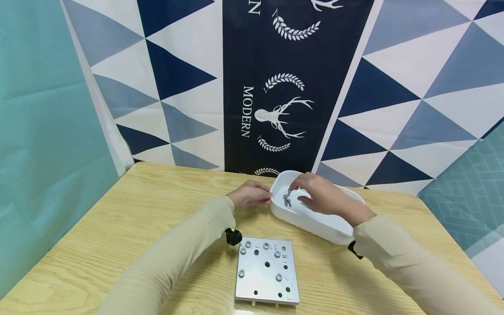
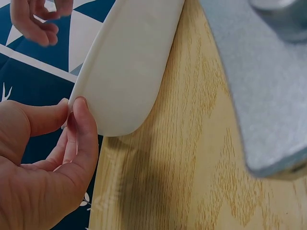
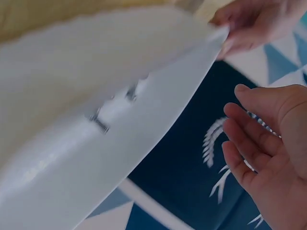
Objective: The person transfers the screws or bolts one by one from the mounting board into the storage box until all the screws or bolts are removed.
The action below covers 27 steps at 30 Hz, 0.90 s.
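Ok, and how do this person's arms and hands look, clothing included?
The left sleeve and right sleeve are long, plain, pale beige and creased. The left hand and right hand wear no gloves. A rounded black piece shows under the left wrist, a black strip under the right.

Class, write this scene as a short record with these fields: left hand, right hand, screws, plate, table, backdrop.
Left hand: pinches the rim of the white tub
Right hand: over the tub, fingers apart, no screw visibly held
Screws: several loose inside the tub
Plate: flat metal, with holes and more screws
Table: light wood, under the plate
Backdrop: patterned, with triangles and a deer head
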Motion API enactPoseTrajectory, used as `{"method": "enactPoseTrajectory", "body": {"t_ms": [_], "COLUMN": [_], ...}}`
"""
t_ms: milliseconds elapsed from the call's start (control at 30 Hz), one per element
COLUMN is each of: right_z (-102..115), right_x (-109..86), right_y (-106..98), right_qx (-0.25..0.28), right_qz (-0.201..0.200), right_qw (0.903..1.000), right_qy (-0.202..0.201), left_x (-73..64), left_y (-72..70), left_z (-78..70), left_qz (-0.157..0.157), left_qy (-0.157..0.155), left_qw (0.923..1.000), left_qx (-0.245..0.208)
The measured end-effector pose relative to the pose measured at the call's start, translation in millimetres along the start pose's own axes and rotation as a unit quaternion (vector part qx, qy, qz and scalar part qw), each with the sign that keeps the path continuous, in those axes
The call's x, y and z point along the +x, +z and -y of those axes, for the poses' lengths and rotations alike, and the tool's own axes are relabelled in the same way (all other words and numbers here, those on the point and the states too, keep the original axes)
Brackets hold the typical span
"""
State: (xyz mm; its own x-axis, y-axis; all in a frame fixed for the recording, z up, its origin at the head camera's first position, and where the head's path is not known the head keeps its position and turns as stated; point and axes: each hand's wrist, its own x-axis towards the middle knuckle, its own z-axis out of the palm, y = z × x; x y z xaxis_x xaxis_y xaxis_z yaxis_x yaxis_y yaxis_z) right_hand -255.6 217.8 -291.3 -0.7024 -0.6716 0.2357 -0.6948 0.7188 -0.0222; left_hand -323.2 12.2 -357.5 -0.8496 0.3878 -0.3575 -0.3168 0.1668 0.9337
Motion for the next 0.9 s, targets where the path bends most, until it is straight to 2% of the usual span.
{"method": "enactPoseTrajectory", "body": {"t_ms": [200,567,767,900], "right_z": [28,68,82,89], "right_x": [-2.9,-6.1,-6.8,-5.6], "right_y": [2,12,21,25], "right_qx": [0.021,0.029,0.035,0.038], "right_qz": [-0.016,0.006,0.016,0.036], "right_qw": [0.9978,0.9944,0.9915,0.9904], "right_qy": [-0.061,-0.102,-0.125,-0.128], "left_x": [-3.6,-5.5,-3.7,-4.4], "left_y": [-2.0,-2.7,-2.5,-1.6], "left_z": [-1.9,-2.1,-1.9,-1.8], "left_qz": [0.003,0.008,0.006,0.001], "left_qy": [0.001,-0.002,-0.013,-0.013], "left_qw": [1.0,0.9999,0.9998,0.9994], "left_qx": [0.008,0.008,0.014,0.031]}}
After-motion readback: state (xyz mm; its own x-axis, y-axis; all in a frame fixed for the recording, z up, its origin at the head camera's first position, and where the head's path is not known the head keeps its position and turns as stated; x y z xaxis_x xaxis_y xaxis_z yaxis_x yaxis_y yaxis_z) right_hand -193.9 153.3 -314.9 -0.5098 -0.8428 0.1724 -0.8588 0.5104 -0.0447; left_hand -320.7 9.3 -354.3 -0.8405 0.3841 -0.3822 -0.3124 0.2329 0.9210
